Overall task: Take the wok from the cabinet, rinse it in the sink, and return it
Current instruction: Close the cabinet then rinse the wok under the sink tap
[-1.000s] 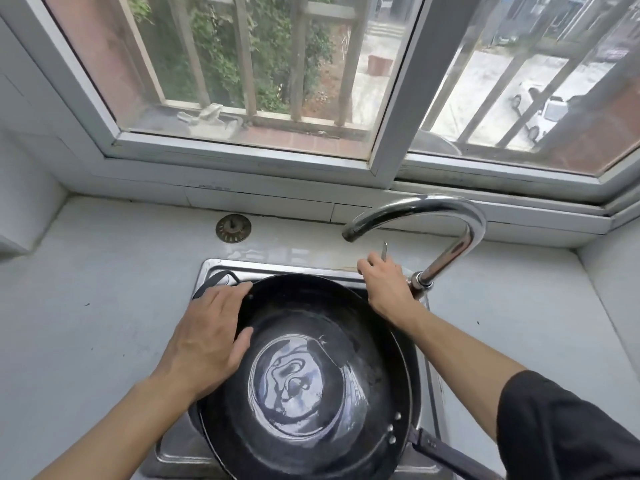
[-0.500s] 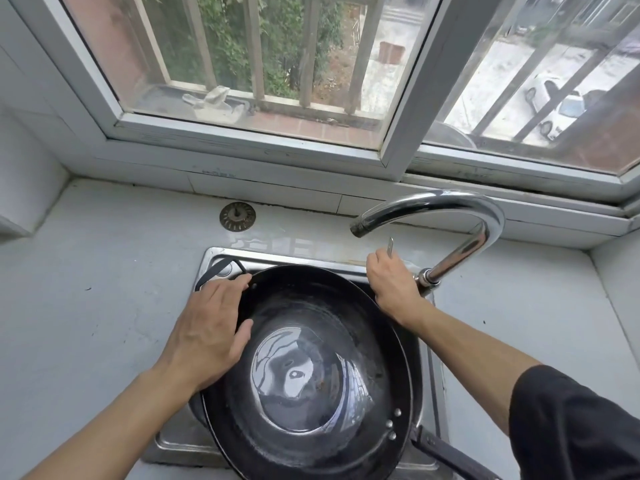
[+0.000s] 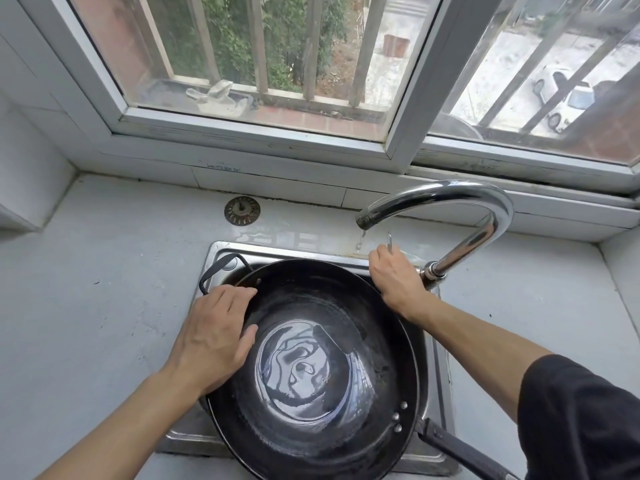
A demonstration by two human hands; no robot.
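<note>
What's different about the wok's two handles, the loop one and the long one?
The loop handle is a thin curved band on the wok's far rim, over the sink; the long handle is a straight bar on the near rim, running out past the sink's edge. The left hand rests on the rim near the loop; nothing touches the long one. Both are dark, like the wok.

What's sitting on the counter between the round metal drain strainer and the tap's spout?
Nothing stands between the strainer and the spout: the head view shows only bare, wet, glossy countertop along the sink's back rim.
</note>
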